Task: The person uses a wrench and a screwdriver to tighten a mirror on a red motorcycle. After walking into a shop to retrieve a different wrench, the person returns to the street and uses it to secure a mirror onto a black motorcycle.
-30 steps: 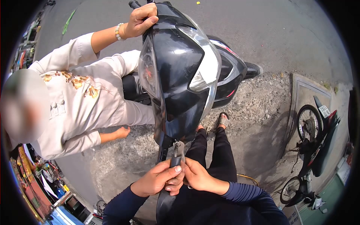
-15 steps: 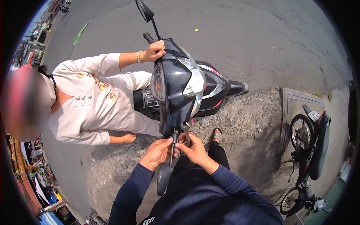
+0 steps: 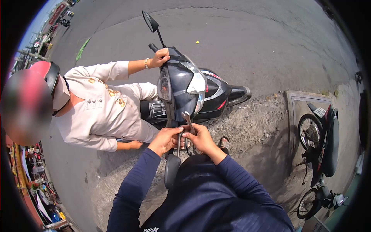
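Note:
A black scooter (image 3: 178, 83) stands before me, its front fairing turned my way. Close to its near handlebar, my left hand (image 3: 166, 140) is closed around the stem of a black side mirror (image 3: 172, 172), the mirror head hanging toward my body. My right hand (image 3: 200, 139) grips a metal open-end wrench (image 3: 188, 119), its jaw end sticking up past the fingers. The thumbs of both hands are close together at the base of the stem. My fingers hide the joint there and most of the wrench handle.
A person in a light blouse (image 3: 112, 104) and red helmet sits on the scooter, one hand (image 3: 160, 58) at the far handlebar. The other mirror (image 3: 150, 21) rises beyond. A second motorbike (image 3: 328, 147) is parked at right on rough pavement (image 3: 251, 135).
The view has shifted slightly, bringing more of the seated person's helmet into sight. My hands sit a little higher in view, and the near mirror and wrench have moved up with them.

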`<state>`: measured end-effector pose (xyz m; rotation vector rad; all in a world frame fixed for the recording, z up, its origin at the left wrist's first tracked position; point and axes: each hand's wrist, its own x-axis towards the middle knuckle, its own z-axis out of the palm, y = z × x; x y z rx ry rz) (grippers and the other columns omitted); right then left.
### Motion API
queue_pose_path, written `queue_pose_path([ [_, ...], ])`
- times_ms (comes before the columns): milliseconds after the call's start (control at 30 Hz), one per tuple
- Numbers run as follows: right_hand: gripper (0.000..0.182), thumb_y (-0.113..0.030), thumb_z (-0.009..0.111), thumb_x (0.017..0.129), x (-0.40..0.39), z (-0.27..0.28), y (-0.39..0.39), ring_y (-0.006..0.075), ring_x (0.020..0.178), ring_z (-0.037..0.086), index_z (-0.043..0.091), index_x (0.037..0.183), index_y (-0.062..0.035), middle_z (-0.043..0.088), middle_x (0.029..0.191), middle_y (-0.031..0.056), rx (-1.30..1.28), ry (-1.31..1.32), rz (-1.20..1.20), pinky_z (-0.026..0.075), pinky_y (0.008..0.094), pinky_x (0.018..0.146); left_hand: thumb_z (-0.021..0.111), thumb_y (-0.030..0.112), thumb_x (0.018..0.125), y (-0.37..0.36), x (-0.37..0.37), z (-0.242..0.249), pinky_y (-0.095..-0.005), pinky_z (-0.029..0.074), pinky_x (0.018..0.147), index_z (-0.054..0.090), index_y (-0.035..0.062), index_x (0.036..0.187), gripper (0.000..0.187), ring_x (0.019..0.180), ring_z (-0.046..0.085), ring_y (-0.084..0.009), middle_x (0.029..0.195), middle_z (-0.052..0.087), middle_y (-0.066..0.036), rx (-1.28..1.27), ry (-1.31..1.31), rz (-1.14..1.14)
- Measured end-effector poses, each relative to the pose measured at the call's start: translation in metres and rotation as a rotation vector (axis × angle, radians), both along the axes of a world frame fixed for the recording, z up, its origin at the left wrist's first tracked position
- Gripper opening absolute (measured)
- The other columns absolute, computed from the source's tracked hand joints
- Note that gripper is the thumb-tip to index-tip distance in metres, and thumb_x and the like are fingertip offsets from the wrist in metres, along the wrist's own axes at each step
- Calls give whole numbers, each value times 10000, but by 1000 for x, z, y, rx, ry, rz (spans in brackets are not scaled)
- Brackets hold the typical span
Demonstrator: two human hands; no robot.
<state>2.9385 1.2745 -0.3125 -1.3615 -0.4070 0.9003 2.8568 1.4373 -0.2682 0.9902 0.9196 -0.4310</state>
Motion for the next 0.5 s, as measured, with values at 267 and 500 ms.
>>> queue_pose_path([
  [267,234,-28,748,837,37,13,14,149,822,691,704,1056,42,747,890,118,-108,-132,231,527,331,752,617,318,977,-19,-14,-29,-353,528,619,628,127,1105,230,641,628,-155,790,643,-13,-336,-147,375],
  [500,321,-54,718,899,-39,-25,7,131,923,670,657,1200,42,733,1049,83,70,218,-260,521,298,849,600,195,958,-8,42,26,-311,543,450,671,-120,868,335,539,703,-238,659,672,-139,770,73,-650],
])
